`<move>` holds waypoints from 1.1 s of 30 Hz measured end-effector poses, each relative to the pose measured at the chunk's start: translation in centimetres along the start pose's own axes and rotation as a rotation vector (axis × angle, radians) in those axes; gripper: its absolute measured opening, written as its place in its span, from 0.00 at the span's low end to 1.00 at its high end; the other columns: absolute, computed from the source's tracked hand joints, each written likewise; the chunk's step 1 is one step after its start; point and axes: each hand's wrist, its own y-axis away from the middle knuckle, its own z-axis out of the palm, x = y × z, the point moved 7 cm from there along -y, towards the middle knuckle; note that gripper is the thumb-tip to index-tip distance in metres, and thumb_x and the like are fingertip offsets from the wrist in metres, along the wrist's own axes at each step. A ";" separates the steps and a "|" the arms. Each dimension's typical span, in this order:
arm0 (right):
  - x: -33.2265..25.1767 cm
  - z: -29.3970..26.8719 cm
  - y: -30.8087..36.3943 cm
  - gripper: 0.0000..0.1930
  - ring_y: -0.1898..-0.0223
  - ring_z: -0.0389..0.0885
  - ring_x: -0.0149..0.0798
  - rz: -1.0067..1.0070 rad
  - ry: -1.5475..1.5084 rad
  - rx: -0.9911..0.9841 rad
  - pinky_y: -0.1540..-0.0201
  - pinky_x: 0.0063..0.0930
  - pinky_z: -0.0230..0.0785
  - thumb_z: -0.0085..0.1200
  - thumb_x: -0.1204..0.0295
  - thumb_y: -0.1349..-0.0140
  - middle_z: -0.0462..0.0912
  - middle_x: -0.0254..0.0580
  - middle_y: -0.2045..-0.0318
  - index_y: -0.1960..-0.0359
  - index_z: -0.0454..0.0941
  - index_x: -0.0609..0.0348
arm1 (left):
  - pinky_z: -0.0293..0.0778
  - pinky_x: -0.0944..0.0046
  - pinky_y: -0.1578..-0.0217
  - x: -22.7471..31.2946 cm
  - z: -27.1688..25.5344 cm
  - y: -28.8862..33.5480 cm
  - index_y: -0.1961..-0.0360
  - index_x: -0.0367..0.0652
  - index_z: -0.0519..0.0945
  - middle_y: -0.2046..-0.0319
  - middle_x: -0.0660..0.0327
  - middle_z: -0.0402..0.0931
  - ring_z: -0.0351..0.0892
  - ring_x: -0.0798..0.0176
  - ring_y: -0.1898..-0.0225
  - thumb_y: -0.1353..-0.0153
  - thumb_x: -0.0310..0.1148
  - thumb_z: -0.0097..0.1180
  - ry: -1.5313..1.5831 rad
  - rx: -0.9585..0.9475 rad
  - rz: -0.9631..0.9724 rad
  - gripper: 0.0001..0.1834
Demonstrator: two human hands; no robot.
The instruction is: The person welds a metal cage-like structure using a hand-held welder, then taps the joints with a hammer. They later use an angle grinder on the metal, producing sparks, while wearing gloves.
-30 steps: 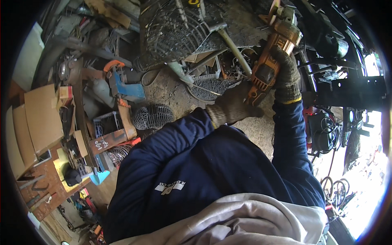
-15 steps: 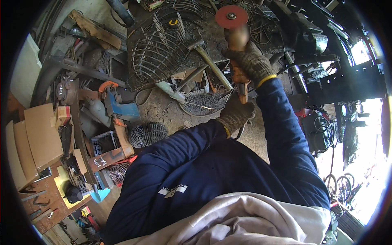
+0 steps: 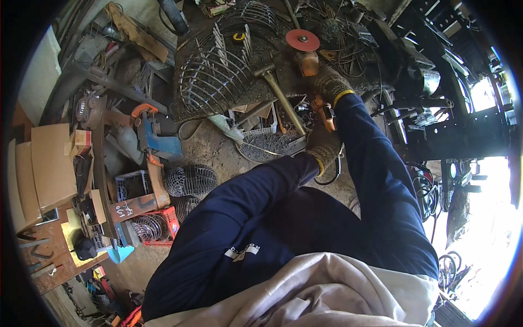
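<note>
Both my hands wear knitted work gloves with yellow cuffs and hold an orange angle grinder [image 3: 308,64]. My right hand [image 3: 330,82] wraps round its body just behind the head. Lower down, my left hand [image 3: 322,146] closes round the rear end, its fingers partly hidden. A red disc [image 3: 298,41] faces up at the grinder's far end, over the dark workbench [image 3: 268,46]. Left of the grinder, a hammer [image 3: 282,101] lies with its handle toward me. Beyond it rests a curved frame of bent metal rods [image 3: 210,82], apart from the disc.
A blue metal clamp-like piece [image 3: 163,143] stands at the left, near coiled wire cages [image 3: 190,180] and a red crate [image 3: 170,220]. Cardboard boxes [image 3: 53,163] stack at far left. Dark steel racks [image 3: 463,131] crowd the right. A cable [image 3: 338,171] hangs by my left hand.
The grinder's head and disc have shifted slightly down and left in view, and the disc looks more tilted. My left hand is a little lower. Both hands keep their hold.
</note>
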 end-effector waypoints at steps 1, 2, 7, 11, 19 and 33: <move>0.3 0.0 -0.8 0.35 0.58 0.84 0.44 -0.008 0.048 0.017 0.52 0.38 0.75 0.68 0.53 0.53 0.84 0.47 0.56 0.45 0.75 0.58 | 0.79 0.52 0.63 0.3 0.1 -0.2 0.56 0.34 0.76 0.67 0.50 0.83 0.86 0.48 0.63 0.43 0.46 0.62 0.000 0.007 0.021 0.24; 0.6 -0.1 -1.6 0.35 0.57 0.84 0.44 -0.018 0.096 0.035 0.52 0.38 0.75 0.68 0.53 0.53 0.84 0.47 0.56 0.45 0.75 0.57 | 0.79 0.51 0.63 0.7 0.2 -0.4 0.55 0.35 0.75 0.66 0.50 0.83 0.86 0.48 0.62 0.43 0.47 0.62 0.000 0.014 0.042 0.25; 0.4 1.0 -3.0 0.37 0.51 0.83 0.47 -0.059 0.232 0.026 0.47 0.39 0.73 0.69 0.52 0.54 0.84 0.48 0.51 0.41 0.74 0.53 | 0.79 0.51 0.61 1.6 1.8 -2.0 0.55 0.35 0.77 0.65 0.50 0.83 0.85 0.47 0.61 0.38 0.47 0.58 -0.380 -0.052 0.361 0.24; -1.3 0.5 -0.8 0.38 0.52 0.84 0.47 -0.116 0.307 0.041 0.48 0.39 0.74 0.70 0.53 0.54 0.84 0.49 0.53 0.41 0.73 0.54 | 0.77 0.52 0.55 5.9 -2.0 4.4 0.55 0.37 0.82 0.65 0.50 0.83 0.85 0.49 0.60 0.35 0.48 0.54 -0.574 -0.599 0.298 0.23; -1.7 0.2 0.8 0.36 0.50 0.83 0.52 0.028 0.441 0.171 0.46 0.44 0.74 0.68 0.52 0.50 0.83 0.54 0.52 0.41 0.74 0.55 | 0.80 0.60 0.59 12.0 -22.4 6.0 0.54 0.41 0.83 0.61 0.51 0.84 0.85 0.57 0.60 0.37 0.42 0.60 -0.514 -0.207 0.806 0.17; -9.7 5.7 9.5 0.29 0.48 0.81 0.54 -0.026 0.510 0.534 0.48 0.46 0.73 0.60 0.49 0.42 0.82 0.53 0.53 0.44 0.77 0.53 | 0.68 0.43 0.41 15.3 -28.9 -9.6 0.41 0.48 0.76 0.46 0.50 0.78 0.77 0.44 0.43 0.45 0.68 0.58 -1.616 -0.201 0.765 0.40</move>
